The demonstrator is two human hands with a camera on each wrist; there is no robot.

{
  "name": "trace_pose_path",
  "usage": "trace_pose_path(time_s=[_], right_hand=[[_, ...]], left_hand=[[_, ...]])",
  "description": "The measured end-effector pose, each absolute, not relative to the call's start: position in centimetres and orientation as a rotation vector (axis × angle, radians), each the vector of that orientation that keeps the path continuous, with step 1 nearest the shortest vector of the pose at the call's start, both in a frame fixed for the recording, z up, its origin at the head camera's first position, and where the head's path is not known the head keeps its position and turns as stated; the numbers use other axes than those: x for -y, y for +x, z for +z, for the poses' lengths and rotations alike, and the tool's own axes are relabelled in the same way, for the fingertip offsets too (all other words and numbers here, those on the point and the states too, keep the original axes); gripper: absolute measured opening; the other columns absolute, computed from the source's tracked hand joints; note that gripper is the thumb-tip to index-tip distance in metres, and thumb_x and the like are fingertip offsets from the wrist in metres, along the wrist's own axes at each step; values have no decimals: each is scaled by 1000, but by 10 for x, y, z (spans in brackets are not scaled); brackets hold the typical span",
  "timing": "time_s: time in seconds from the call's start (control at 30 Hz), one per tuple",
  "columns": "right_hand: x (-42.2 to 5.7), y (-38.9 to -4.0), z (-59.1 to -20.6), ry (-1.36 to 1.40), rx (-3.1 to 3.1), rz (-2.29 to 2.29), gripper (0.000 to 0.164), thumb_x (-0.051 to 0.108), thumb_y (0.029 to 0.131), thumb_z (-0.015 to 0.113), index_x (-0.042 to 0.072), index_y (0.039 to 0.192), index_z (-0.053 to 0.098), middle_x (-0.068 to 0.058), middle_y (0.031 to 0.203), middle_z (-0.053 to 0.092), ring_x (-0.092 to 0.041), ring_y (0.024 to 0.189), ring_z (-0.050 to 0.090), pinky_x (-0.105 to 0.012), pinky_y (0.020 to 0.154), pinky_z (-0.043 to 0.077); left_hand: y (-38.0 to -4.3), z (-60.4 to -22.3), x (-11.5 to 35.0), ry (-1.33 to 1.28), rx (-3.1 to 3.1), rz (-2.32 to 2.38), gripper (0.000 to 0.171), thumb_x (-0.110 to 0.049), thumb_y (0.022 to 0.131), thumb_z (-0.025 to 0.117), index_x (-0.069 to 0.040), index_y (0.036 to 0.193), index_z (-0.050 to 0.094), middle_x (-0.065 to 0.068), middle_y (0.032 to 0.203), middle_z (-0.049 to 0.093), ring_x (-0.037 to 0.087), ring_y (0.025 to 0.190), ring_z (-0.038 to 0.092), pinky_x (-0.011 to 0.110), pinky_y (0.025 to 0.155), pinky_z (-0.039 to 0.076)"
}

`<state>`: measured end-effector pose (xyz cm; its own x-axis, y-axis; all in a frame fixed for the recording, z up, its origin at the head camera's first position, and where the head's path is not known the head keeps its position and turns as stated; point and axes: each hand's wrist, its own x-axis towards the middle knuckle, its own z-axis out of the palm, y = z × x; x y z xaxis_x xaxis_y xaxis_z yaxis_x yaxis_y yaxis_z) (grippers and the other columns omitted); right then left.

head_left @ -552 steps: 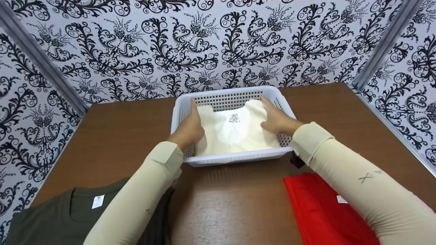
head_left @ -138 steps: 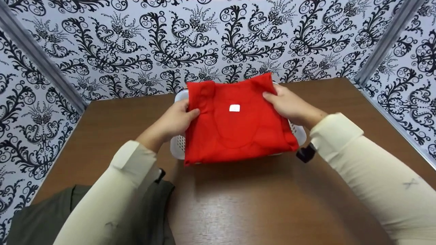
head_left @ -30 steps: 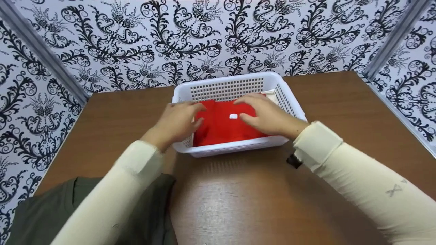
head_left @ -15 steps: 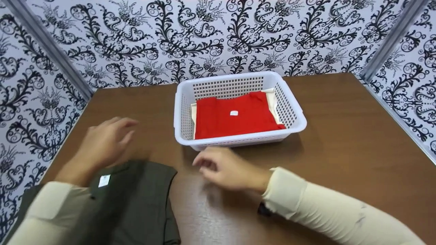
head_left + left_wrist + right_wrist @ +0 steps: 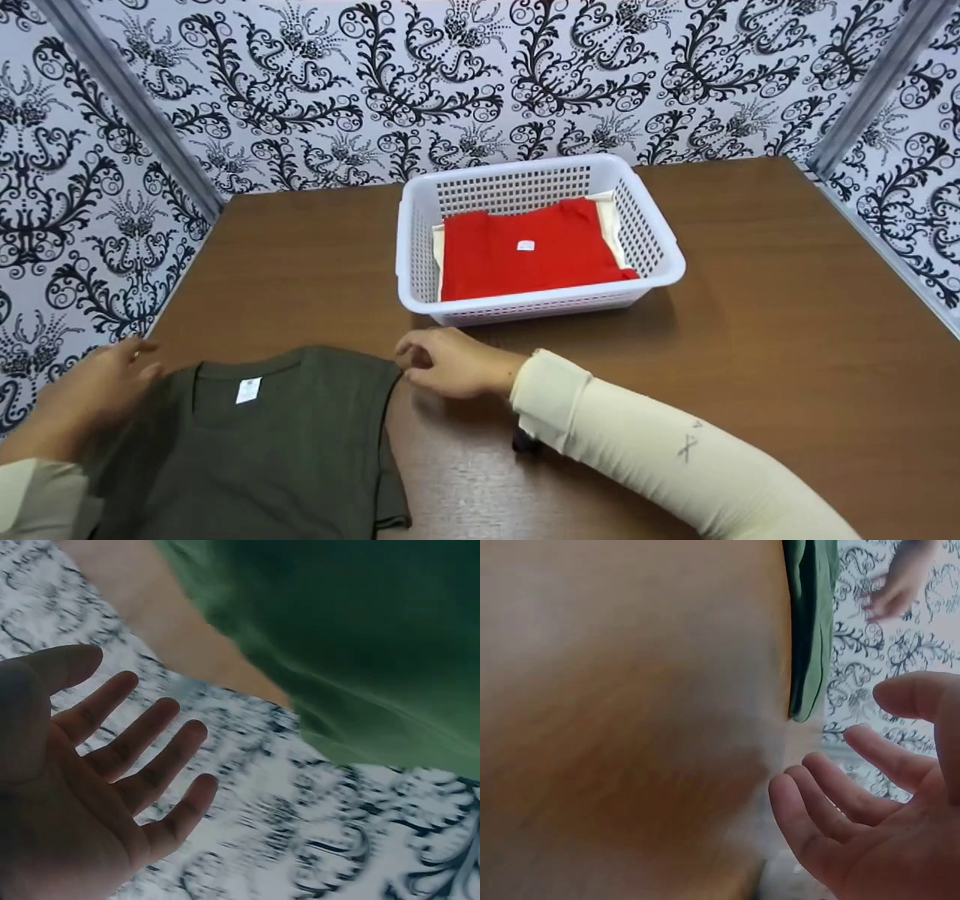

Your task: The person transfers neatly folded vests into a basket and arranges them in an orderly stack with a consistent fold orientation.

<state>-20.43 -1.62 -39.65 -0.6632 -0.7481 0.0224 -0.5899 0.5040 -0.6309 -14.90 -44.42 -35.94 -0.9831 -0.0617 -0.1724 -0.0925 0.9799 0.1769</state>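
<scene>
A folded dark green T-shirt (image 5: 292,435) with a white neck label lies on the table at the lower left. My left hand (image 5: 94,394) hovers by its left shoulder, blurred in the head view; the left wrist view shows loose, spread fingers (image 5: 154,772) apart from the cloth. At the shirt's right shoulder corner is my right hand (image 5: 454,364), its fingers loosely bent and nothing held. In the right wrist view a gap shows between those fingers (image 5: 832,795) and the green edge. A red folded T-shirt (image 5: 517,262) lies in the white basket (image 5: 555,298), over a cream garment (image 5: 611,225).
The basket stands at the back middle of the brown table (image 5: 772,300). Patterned black-and-white walls (image 5: 450,82) close off the back and both sides. A small black object (image 5: 525,441) shows beneath my right wrist.
The red T-shirt, held over the basket earlier, now lies inside it on the cream garment. Both hands have left the basket and moved left and nearer, to either side of the green T-shirt.
</scene>
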Motion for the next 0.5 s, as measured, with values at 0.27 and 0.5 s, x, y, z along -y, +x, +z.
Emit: trace_pose_path(time_s=[0.27, 0.5], right_hand=[[31, -207, -401, -942, -2354, -1017, 44, 21, 87, 58, 10, 129, 50, -4, 121, 61, -11, 105, 59, -22, 90, 45], [48, -196, -406, -861, -2371, -1084, 52, 16, 84, 58, 9, 133, 46, -4, 120, 60, -11, 111, 54, -22, 96, 41]], left_hand=[[-149, -398, 498, -139, -2882, 301, 67, -48, 93, 40, 10, 126, 38, 44, 112, 47, 54, 90, 52, 57, 71, 43], [-152, -414, 515, -254, -2702, 388, 65, -35, 87, 54, 15, 125, 37, 42, 118, 44, 50, 96, 51, 53, 74, 45]])
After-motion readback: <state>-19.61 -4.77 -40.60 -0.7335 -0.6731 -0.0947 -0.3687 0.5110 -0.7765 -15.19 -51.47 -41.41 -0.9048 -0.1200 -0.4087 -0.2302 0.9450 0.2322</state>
